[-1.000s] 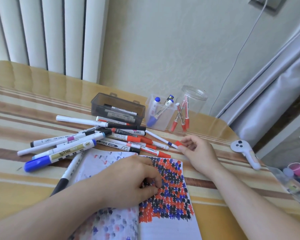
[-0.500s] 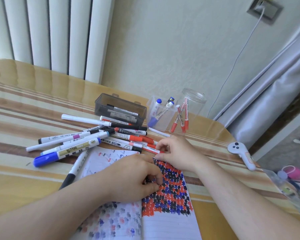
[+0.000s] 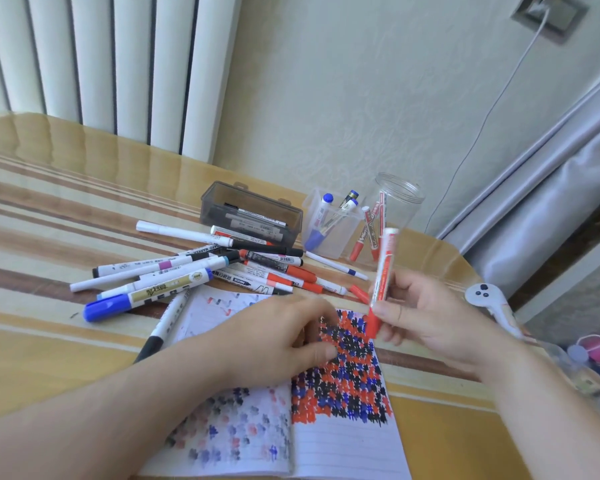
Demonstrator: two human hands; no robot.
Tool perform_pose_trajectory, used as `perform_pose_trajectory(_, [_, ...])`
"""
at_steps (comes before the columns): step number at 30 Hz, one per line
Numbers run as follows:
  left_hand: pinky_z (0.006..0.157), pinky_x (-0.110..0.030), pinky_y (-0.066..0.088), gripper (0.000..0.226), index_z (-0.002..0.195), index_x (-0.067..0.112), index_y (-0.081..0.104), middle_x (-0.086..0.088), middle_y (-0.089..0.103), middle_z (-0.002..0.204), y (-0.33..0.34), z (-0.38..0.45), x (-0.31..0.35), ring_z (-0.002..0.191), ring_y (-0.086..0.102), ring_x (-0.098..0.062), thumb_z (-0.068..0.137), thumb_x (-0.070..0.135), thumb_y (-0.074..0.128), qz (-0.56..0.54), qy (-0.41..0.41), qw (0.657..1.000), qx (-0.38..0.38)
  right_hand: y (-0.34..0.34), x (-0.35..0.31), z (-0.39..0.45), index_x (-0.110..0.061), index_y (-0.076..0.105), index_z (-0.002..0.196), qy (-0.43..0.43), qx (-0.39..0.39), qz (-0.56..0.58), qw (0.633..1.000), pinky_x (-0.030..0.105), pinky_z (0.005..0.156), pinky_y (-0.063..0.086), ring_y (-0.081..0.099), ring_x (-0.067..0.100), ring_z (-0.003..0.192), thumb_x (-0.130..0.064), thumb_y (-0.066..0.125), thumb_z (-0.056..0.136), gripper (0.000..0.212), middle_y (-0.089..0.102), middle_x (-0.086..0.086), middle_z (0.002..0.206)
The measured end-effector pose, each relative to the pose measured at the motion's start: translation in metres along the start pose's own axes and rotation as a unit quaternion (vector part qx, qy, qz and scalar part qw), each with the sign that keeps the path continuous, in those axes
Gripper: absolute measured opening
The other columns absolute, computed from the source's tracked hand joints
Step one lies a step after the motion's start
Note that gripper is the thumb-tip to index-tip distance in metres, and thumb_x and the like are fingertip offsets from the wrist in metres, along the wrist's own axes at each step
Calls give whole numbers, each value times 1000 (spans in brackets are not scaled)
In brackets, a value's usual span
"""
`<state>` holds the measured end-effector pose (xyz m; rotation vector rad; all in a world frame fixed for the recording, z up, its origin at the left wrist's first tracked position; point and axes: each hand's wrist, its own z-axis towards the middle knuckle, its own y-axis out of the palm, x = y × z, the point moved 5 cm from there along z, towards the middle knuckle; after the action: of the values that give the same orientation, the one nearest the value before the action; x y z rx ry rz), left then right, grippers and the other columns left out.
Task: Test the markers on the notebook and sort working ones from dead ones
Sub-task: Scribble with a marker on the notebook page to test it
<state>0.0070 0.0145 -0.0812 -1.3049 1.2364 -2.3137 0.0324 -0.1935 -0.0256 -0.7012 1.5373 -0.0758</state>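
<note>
An open lined notebook (image 3: 343, 441) lies at the near edge, its right page covered with red, blue and black marks. My left hand (image 3: 278, 337) rests on the notebook's spine, fingers curled, holding nothing I can see. My right hand (image 3: 426, 317) grips a red marker (image 3: 383, 271) with a white body, held almost upright above the page's top right corner, red cap end down. A pile of markers (image 3: 222, 268) lies on the table beyond the notebook.
A dark plastic box (image 3: 253, 209) holds markers. A clear square cup (image 3: 329, 230) holds blue markers, and a clear jar (image 3: 400, 199) holds red ones. A white controller (image 3: 482, 296) lies at the right. A clear bag (image 3: 582, 368) sits past the table's right edge.
My right hand took a red marker from the pile and lifted it upright over the notebook's corner. My left hand stayed on the notebook.
</note>
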Motion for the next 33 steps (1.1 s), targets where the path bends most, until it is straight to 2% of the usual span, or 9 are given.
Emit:
perform_pose_trajectory(2, [73, -18, 47, 42, 126, 37, 45, 15, 57, 105, -5, -1, -4, 90, 58, -2, 95, 62, 59, -51, -17, 998, 38, 30, 5, -3, -6, 56, 98, -15, -18, 187, 982, 26, 53, 52, 64, 24, 60, -6, 74, 86, 22, 65, 18, 75])
perform_pose_trajectory(5, [78, -24, 49, 48, 126, 35, 44, 16, 54, 111, -5, -4, -4, 95, 58, -5, 93, 68, 55, -43, 10, 997, 61, 69, 21, 3, -16, 56, 86, -50, 27, 289, 956, 27, 48, 47, 58, 22, 56, -1, 73, 83, 22, 60, 13, 67])
perform_pose_trajectory(7, [77, -28, 48, 45, 116, 29, 47, 15, 57, 104, -4, -5, 0, 92, 56, -7, 95, 68, 51, 1, 46, 997, 67, 81, 25, 5, -16, 58, 81, -72, 72, 256, 961, 27, 47, 43, 54, 19, 54, -5, 75, 83, 21, 58, 8, 64])
perform_pose_trajectory(11, [67, -40, 48, 39, 99, 20, 46, 12, 61, 87, -4, -3, 4, 80, 56, -14, 102, 59, 43, 55, 85, 991, 92, 81, 22, -1, -21, 65, 74, -107, 55, 271, 955, 23, 44, 37, 55, 21, 52, -31, 81, 78, 19, 61, 12, 66])
perform_pose_trajectory(16, [57, -34, 38, 32, 97, 18, 43, 7, 50, 83, -2, -7, 13, 67, 42, -13, 108, 47, 35, 108, 104, 984, 101, 80, 25, -6, -23, 66, 76, -117, 65, 218, 967, 26, 54, 44, 50, 20, 55, -47, 88, 75, 32, 57, 40, 77])
perform_pose_trajectory(20, [55, -37, 41, 30, 98, 21, 37, 11, 58, 81, -1, -8, 18, 62, 45, -14, 108, 50, 31, 93, 101, 989, 62, 81, 21, -9, -23, 59, 75, -134, 52, 231, 962, 27, 54, 45, 54, 21, 57, -43, 85, 79, 33, 68, 19, 74])
perform_pose_trajectory(23, [56, -34, 43, 25, 98, 31, 32, 10, 63, 78, 0, -9, 18, 62, 52, -14, 106, 54, 34, 86, 79, 993, 29, 83, 20, -12, -25, 60, 74, -138, 36, 239, 960, 26, 53, 45, 55, 21, 58, -45, 85, 79, 33, 68, 13, 71])
perform_pose_trajectory(29, [51, -20, 29, 25, 96, 35, 35, 9, 50, 61, -4, -9, 10, 58, 50, -5, 101, 55, 51, 1, 25, 1000, -13, 81, 18, -15, -26, 66, 77, -146, 26, 215, 965, 24, 56, 46, 56, 19, 59, -44, 85, 79, 27, 67, 10, 73])
perform_pose_trajectory(33, [62, -35, 44, 36, 112, 33, 38, 4, 54, 66, -4, -9, 9, 63, 50, -10, 97, 63, 51, -25, -4, 999, -21, 65, 18, -15, -22, 63, 77, -128, 75, 226, 963, 22, 46, 38, 51, 18, 54, -50, 90, 68, 40, 58, 8, 65])
